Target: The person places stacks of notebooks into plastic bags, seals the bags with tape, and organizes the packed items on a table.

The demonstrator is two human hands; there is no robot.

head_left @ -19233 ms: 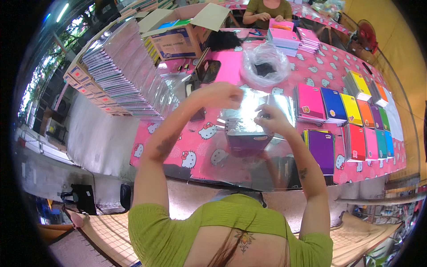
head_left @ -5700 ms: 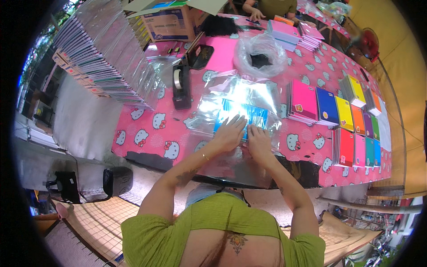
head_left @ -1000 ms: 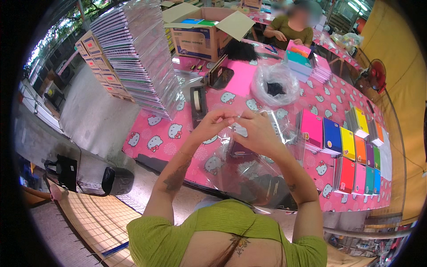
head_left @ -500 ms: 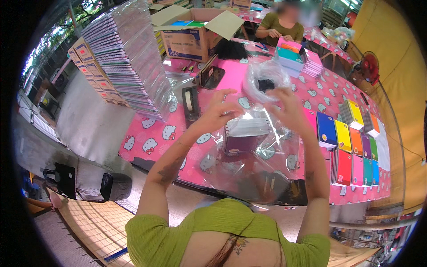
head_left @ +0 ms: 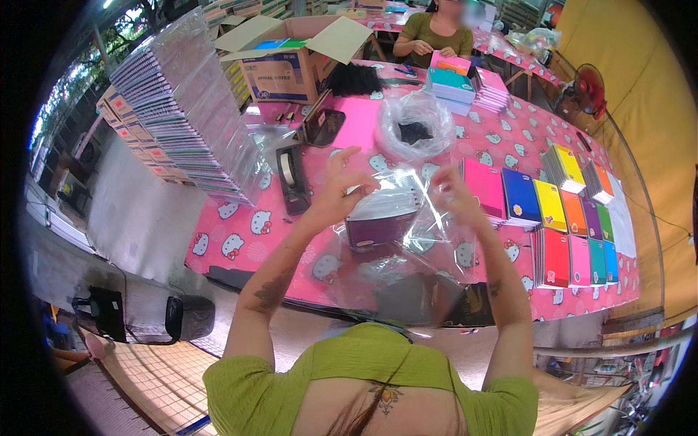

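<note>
A: Step in hand?

B: Judgement: arranging clear film (head_left: 429, 236) about the purple-faced notebook stack (head_left: 381, 232). Stack sits inboard of the middle of the worktop's (head_left: 243, 218) near edge, film beneath and around it.

A: Hands?

B: Left hand (head_left: 345, 187): fingers spread, thumb parted, at the stack's left. Right hand (head_left: 455, 195): blurred, half-curled, to its right; cannot tell whether it pinches film.

A: Next move calls for?

B: Probably a fingertip hold on both film sides, keeping it taut. Loose folds could catch; glare hides film edges.

A: Obstacles, surroundings?

B: Pink notebooks (head_left: 483, 187) just beyond the right hand crowd that side. Tape dispenser (head_left: 292, 182) lies left. Farther: plastic bag (head_left: 414, 131), then open carton (head_left: 280, 76) toward the far left corner; co-worker (head_left: 436, 33) past the far edge.
</note>
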